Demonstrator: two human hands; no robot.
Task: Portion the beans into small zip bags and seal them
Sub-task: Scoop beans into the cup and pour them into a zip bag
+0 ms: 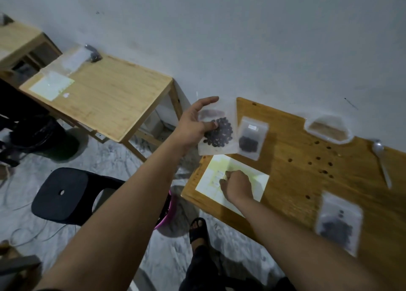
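Note:
My left hand (195, 123) holds a small clear zip bag of dark beans (219, 134) in the air at the left edge of the wooden table (292, 180). My right hand (236, 185) rests with curled fingers on a pale sheet of paper (259, 178) at the table's near left; whether it pinches anything is hidden. A second bag with beans (249, 140) lies just right of the held one. A third filled bag (338, 223) lies at the near right. Loose beans (323, 163) are scattered mid-table.
An open clear bag with a brownish strip (328, 128) lies at the back by the wall, a plastic spoon (382, 163) at the right. A second wooden table (105, 93) with plastic bags stands to the left, a black stool (66, 194) below it.

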